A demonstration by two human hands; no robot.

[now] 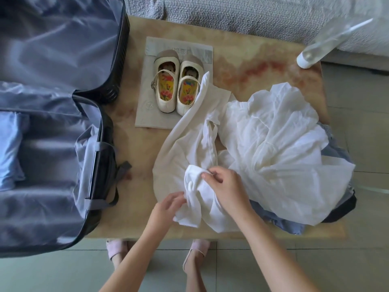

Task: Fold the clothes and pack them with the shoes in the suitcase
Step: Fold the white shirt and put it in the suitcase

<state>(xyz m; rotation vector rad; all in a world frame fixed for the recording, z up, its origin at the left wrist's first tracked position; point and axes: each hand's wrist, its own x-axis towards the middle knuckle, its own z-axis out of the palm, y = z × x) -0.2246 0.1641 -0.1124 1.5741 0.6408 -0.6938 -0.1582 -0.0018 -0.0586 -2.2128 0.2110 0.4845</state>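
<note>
The fingers (208, 173) of my right hand (228, 190) pinch a bunched fold of the white garment (189, 148). The fingers (179, 198) of my left hand (168, 204) curl onto the same cloth just below, gripping its near edge. That garment lies spread and rumpled on the near part of the tabletop (252, 55), one long strip of it reaching up to touch the shoes (179, 87). I judge it thin, soft and very light. It will sag and slide rather than hold a crease, so I would take it by the seams or corners with both hands apart and smooth it flat before each fold. Beside it on the right sits a crinkled white piece (277, 131), heaped over blue clothes (290, 224) at the tabletop's right edge. That one looks puffier and springier, likely to need pressing down. The shoes stand paired on a grey sheet (151, 114) further back. They look stiff and smooth, best lifted by the heels or straps. The suitcase (52, 144) lies open on the left, its slick lining likely to let folded stacks slip. A clear bottle (328, 41) stands at the far right corner.
</note>
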